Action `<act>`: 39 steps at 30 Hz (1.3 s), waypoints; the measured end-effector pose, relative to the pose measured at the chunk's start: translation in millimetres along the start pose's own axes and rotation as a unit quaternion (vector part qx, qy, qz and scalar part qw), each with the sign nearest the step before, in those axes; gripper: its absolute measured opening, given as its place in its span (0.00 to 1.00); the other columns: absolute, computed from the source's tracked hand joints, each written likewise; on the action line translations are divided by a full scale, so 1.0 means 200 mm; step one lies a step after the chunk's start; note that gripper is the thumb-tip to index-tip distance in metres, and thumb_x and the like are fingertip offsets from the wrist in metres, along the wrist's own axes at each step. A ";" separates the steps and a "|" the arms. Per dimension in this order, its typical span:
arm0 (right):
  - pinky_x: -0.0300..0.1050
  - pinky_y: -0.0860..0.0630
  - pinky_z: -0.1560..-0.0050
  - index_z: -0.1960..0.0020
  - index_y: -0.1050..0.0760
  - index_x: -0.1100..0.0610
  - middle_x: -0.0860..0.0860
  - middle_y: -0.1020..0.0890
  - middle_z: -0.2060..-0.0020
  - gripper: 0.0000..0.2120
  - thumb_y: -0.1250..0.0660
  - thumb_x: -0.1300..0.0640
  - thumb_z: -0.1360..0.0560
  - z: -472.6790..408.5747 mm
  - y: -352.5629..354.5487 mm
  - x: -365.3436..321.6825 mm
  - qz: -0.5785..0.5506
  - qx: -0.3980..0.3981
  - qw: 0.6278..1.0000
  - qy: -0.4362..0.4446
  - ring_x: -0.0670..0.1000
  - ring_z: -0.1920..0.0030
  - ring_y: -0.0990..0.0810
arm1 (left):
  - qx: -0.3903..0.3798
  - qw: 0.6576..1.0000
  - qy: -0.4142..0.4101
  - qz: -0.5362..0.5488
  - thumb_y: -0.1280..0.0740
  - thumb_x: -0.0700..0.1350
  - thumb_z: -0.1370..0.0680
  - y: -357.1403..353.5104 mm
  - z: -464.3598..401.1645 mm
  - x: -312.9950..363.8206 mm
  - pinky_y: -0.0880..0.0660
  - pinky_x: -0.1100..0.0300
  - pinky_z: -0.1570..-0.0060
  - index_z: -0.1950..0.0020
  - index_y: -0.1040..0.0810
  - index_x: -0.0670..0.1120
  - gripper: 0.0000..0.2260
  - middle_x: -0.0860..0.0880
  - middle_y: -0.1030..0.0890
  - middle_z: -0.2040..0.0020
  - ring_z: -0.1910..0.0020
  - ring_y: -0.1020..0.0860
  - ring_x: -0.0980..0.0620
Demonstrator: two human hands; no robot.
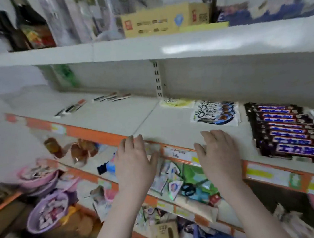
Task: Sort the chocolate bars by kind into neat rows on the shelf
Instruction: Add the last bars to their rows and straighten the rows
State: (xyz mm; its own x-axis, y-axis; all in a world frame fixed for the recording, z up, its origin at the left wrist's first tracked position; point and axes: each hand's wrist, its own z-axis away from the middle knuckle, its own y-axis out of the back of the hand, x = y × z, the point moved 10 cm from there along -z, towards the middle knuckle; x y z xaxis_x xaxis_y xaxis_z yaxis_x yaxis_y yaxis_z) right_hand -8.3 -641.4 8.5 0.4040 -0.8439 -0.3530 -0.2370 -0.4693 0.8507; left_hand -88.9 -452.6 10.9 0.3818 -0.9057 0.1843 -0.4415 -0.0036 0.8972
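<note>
Centrally, pale shelf [152, 119] with orange price rail [96, 132] seen, store shelving above and below. Dark chocolate bars [286, 132] ranged in overlapped row at right; white-wrapped bars [215, 114] stacked behind. Purple basket [47, 213] of small packets noted lower left. Left hand [132, 159] and right hand [218, 151] held flat, fingers straight, nothing gripped.

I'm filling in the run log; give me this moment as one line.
left hand: open, empty, at shelf edge | right hand: open, empty | dark bars: rowed at right | white packs: stacked
</note>
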 end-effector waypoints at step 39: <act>0.52 0.34 0.38 0.36 0.33 0.48 0.52 0.27 0.40 0.35 0.36 0.31 0.37 -1.76 -1.71 -1.61 0.089 -0.304 0.927 0.201 0.56 0.37 0.32 | -0.191 0.964 0.183 0.040 0.32 0.65 0.32 -0.61 -1.74 -2.10 0.31 0.51 0.43 0.37 0.31 0.41 0.34 0.41 0.27 0.39 0.39 0.29 0.41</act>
State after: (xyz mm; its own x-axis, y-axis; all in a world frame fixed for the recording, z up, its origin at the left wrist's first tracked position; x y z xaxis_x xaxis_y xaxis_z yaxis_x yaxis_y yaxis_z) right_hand 254.1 -117.9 -30.7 0.7316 -0.6717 -0.1168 0.1609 0.0036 0.9870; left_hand 87.7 75.8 -36.4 0.6505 -0.6858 0.3264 -0.1778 0.2803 0.9433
